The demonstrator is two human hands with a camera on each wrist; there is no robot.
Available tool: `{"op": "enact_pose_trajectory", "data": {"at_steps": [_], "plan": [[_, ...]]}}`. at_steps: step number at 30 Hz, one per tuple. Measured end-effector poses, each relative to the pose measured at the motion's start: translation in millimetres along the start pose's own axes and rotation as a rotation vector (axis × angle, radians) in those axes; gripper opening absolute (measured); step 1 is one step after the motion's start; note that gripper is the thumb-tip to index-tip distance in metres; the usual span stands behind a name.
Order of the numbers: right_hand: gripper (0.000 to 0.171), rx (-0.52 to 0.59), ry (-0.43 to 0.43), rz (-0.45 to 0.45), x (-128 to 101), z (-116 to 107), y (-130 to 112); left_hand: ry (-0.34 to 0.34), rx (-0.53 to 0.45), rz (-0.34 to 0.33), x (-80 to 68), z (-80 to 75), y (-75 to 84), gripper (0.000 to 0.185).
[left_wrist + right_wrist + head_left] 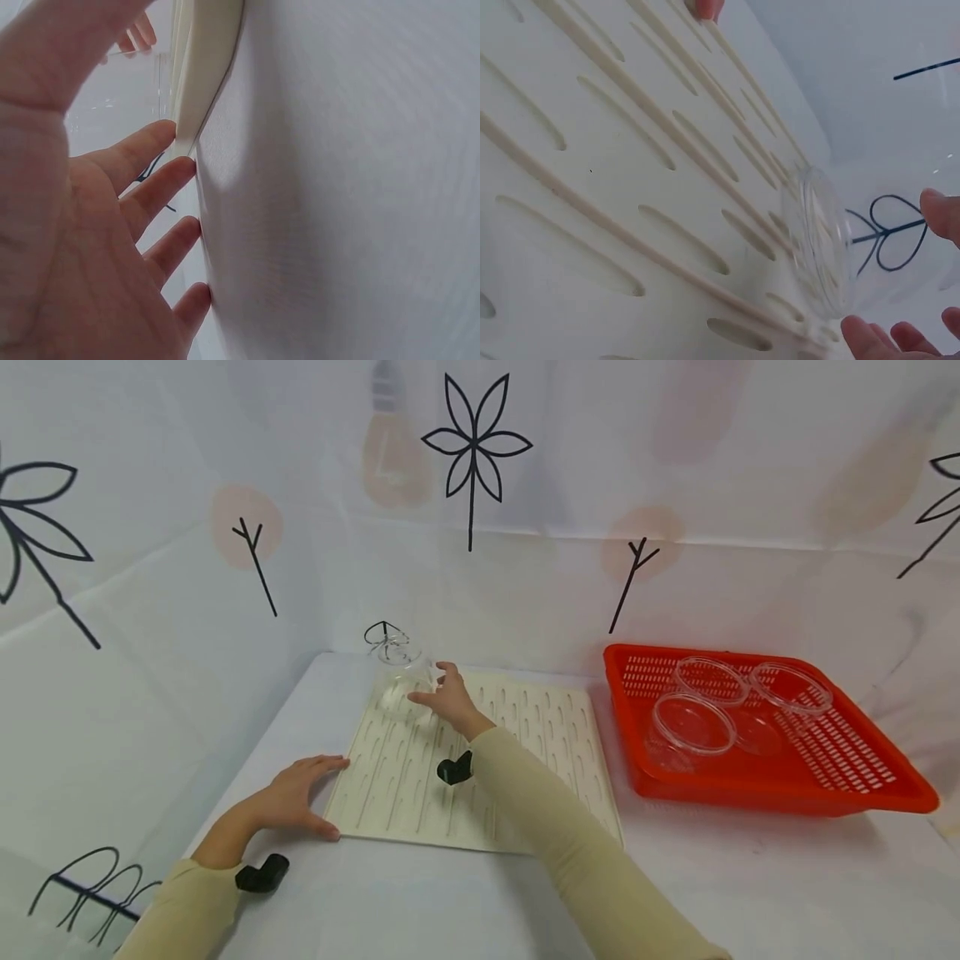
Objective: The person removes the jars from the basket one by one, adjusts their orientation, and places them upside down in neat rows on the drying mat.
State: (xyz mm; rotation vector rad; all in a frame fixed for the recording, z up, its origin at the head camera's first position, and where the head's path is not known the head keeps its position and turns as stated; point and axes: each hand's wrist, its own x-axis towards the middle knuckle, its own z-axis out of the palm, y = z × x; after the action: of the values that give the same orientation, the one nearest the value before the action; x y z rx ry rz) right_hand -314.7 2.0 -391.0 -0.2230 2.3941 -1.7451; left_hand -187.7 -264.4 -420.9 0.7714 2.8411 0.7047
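A clear plastic jar [405, 685] stands upright on the far left corner of a cream ribbed mat [465, 777] with slotted grooves. My right hand [452, 700] is at the jar's right side, thumb and fingers spread apart around it; whether the fingertips touch is unclear. The right wrist view shows the jar's round base [821, 240] on the mat, with the thumb and several fingers at the right edge. Along the mat's near left edge, my left hand [288, 797] lies with extended fingers. Its fingertips [174, 169] are beside the mat's rim in the left wrist view.
A red plastic basket [750, 793] holding three clear jars [693, 724] sits to the right of the mat. White cloth with black plant drawings hangs behind and on the left. Both sleeves carry a small black wrist device [262, 873].
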Motion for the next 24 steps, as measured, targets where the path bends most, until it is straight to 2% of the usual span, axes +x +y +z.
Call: {"op": "enact_pose_trajectory", "data": {"at_steps": [11,24], "plan": [[0.078,0.063,-0.004,-0.041,-17,-21,-11,0.012,0.017,0.017,2.1,0.9,0.5,0.102],[0.073,0.099,-0.014,-0.151,-60,-48,-31,0.027,0.006,0.025,5.2,4.2,-6.1,0.103]]}}
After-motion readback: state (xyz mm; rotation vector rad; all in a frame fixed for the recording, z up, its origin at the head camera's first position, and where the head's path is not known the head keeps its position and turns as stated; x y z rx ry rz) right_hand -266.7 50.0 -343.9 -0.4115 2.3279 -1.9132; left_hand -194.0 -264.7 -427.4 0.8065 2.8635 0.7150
